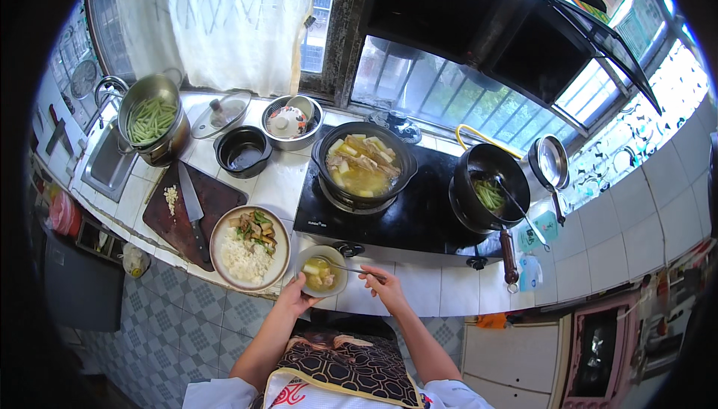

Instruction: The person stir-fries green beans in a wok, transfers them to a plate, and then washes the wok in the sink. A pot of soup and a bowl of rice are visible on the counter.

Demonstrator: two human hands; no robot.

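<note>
My left hand (298, 296) grips the side of a small bowl (343, 284) at the counter's front edge. Soup with pale chunks and meat (322, 274) fills much of it. In my right hand (384, 285) is the handle of a metal spoon (359, 270), whose head dips into the soup. Left of the bowl stands a rimmed plate (220, 224) with white rice (245, 257) and a stir-fry of meat and greens (259, 228). Behind the bowl, a black clay pot (412, 165) of similar soup sits on the gas stove (429, 213).
A cleaver-like kitchen knife (190, 198) and minced garlic (171, 198) lie on a dark cutting board (160, 224). On the right burner, a wok (499, 154) holds green vegetables and a ladle, its handle (509, 260) overhanging the front. A steel pot (168, 134) of cut green stems stands by the sink (109, 168).
</note>
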